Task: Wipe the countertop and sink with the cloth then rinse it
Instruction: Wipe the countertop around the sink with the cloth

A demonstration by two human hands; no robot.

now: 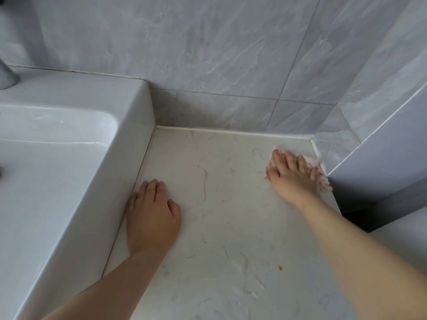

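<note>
1. Pressing the pink cloth (310, 160) flat under the right hand (293, 179), fingers straight and spread apart, at the countertop (219, 227) corner farthest from the sink (57, 158).
2. Resting the left hand (151, 213) just beside the sink's wall, fingers together, loosely bent, holding nothing.
3. Judging progress as early: a yellow speck (280, 268) lying unwiped well right of the sink; sink wiping and rinsing seemingly not yet done.

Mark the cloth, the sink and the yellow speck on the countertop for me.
cloth (310, 160), head view, its exposed pink edge.
sink (131, 100), head view, top of right rim.
yellow speck (280, 268), head view, its centre.
</note>
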